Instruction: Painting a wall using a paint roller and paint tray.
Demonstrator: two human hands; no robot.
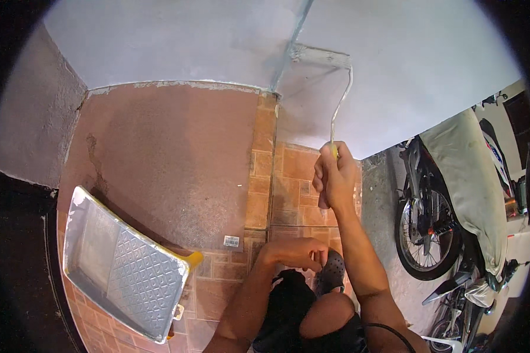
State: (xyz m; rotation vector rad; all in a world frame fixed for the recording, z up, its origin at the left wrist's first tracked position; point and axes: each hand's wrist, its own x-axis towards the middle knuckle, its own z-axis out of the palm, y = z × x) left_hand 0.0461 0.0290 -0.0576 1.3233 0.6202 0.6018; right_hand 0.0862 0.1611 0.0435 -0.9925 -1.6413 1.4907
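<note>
My right hand (336, 179) grips the yellow handle of a paint roller (321, 56). Its bent metal rod runs up to the pale roller sleeve, which lies against the white wall (412, 65). The sleeve's left end meets the bluish line at the wall's corner. Lower down, my left hand (297, 253) hangs with its fingers curled in, and nothing shows in it. It is over my dark clog (331, 273). To the left a paint tray (147, 276) sits on the floor, its ridged slope and well smeared with white paint and one corner yellow.
A reddish-brown board (176, 159) with a small label lies against the wall on patterned tiles (218, 300). On the right, a motorbike (430, 235) stands partly under a pale cover (462, 176), with another motorbike (450, 323) below it. A grey wall (32, 106) rises at far left.
</note>
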